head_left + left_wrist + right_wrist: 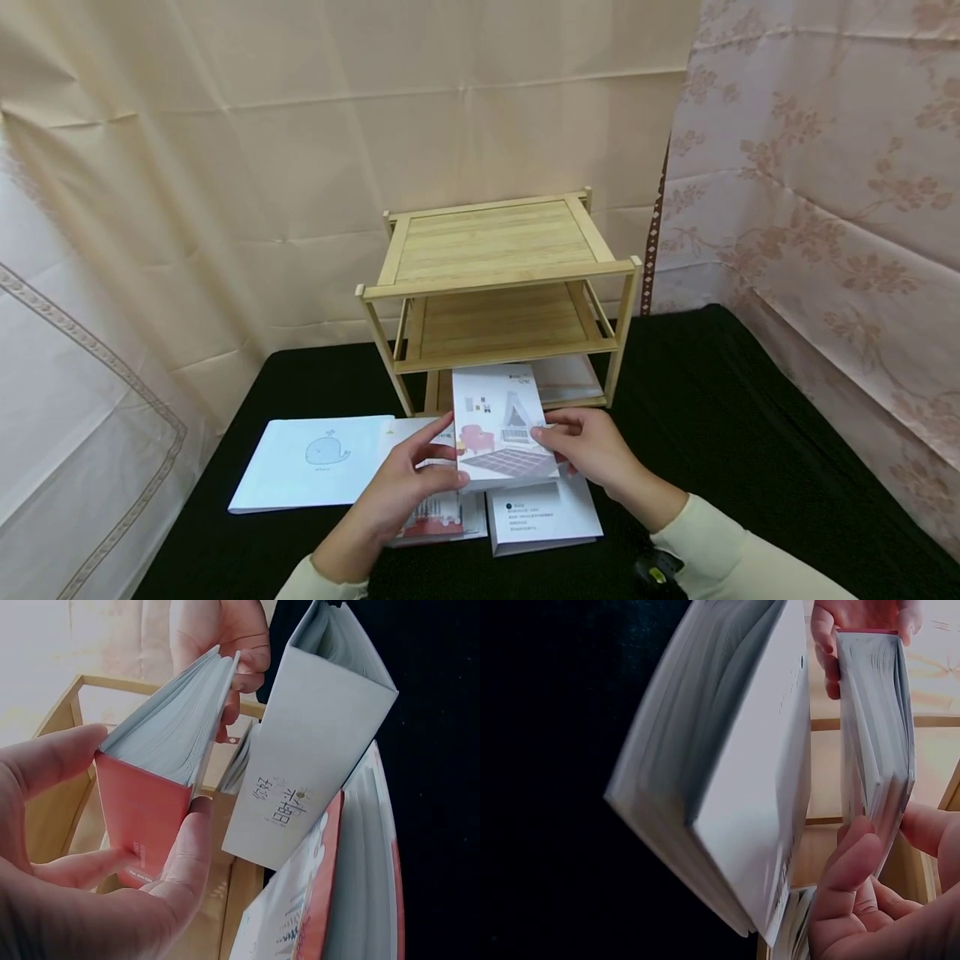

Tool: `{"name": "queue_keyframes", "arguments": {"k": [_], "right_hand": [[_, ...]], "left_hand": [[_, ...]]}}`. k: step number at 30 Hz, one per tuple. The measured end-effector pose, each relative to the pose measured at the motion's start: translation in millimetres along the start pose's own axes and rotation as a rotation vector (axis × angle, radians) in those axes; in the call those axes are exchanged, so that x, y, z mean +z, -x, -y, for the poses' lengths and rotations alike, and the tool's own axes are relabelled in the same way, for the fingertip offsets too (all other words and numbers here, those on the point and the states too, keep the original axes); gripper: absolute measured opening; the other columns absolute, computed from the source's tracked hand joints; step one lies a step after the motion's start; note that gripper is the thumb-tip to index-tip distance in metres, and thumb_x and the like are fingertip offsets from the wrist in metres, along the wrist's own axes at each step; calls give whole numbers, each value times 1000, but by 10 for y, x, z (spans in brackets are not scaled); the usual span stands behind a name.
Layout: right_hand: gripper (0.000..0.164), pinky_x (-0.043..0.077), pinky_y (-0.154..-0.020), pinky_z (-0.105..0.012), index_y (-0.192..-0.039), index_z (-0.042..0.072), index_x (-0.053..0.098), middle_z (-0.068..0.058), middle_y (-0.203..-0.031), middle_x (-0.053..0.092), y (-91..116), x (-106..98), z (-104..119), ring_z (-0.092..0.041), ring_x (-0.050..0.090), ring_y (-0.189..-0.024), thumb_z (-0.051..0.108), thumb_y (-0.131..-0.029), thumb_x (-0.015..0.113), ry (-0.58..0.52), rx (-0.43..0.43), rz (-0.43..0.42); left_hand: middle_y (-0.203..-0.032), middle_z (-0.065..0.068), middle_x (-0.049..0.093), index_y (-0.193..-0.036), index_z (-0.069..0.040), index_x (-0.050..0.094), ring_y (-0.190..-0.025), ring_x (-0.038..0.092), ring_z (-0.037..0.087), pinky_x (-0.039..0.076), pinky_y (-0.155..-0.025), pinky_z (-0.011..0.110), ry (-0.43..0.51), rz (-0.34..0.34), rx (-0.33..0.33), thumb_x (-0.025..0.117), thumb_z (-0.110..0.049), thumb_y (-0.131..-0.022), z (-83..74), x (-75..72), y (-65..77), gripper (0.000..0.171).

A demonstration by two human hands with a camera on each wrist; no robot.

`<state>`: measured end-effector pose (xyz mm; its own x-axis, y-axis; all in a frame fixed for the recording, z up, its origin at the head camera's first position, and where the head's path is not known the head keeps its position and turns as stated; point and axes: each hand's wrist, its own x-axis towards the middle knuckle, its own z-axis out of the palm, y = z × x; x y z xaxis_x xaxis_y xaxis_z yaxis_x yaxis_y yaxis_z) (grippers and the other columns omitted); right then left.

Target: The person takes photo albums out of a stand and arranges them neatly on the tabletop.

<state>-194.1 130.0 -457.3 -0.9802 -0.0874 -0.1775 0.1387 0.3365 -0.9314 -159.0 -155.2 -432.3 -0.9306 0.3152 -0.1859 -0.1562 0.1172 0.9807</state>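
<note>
A small, thick photo album (504,408) with a pink sofa and a grey tiled floor on its white cover is held between both hands, in front of the shelf rack. My left hand (405,483) pinches its left side, thumb near the lower corner. In the left wrist view the album's red spine (142,814) faces that hand. On the opposite side, my right hand (592,446) grips the edge with the thumb over the cover. Page edges fan slightly apart between the covers (877,712) in the right wrist view.
A pale wooden rack (495,242) stands behind, a white flat item (566,375) on its bottom shelf. On the black cloth lie a whale-printed album (326,462), a red-and-white album (435,517) and a white album (543,521). Curtains hang behind and at the sides.
</note>
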Motion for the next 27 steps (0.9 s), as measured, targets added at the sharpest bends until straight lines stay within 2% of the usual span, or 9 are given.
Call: {"name": "queue_keyframes", "arguments": {"k": [7,12,14,18,23,27], "right_hand": [[53,57,-60,-35,-132,8,67,-5,-97,75,77,-103,-29,-19,70,-74,37,-90,79,9,7,1],[54,59,-63,-38,-132,9,66,-5,-99,74,129,-176,-69,-20,69,-77,38,-89,80,25,23,-14],[54,58,-63,-37,-132,9,66,-5,-99,74,157,-216,-91,-21,68,-77,38,-89,80,38,23,-22],[55,56,-61,-35,-133,10,66,-4,-100,74,212,-298,-142,-21,67,-78,40,-89,79,62,27,-28],[56,56,-61,-35,-134,10,65,-5,-102,73,290,-409,-207,-21,67,-79,42,-90,78,72,33,-23],[59,55,-61,-34,-135,10,64,-5,-104,73,347,-498,-257,-22,66,-81,44,-90,78,83,49,-25]], "left_hand": [[-131,22,59,-161,-19,38,-111,63,24,58,-89,33,-33,37,0,80,-13,-87,-15,64,0,85],[-134,21,58,-162,-20,37,-110,67,25,57,-87,32,-17,73,-22,80,-16,-89,-15,132,5,85],[-136,20,57,-162,-23,36,-108,68,23,58,-77,32,-8,86,-42,81,-18,-89,-21,173,6,86],[-135,18,58,-162,-24,36,-105,70,21,58,-72,32,-14,107,-48,82,-18,-89,-36,261,-1,87],[-129,19,61,-161,-15,37,-104,71,21,59,-86,28,-12,133,-1,83,-13,-87,-32,374,-19,87],[-125,20,62,-160,-10,37,-105,71,21,59,-86,26,1,163,27,82,-10,-87,-25,468,-43,86]]}}
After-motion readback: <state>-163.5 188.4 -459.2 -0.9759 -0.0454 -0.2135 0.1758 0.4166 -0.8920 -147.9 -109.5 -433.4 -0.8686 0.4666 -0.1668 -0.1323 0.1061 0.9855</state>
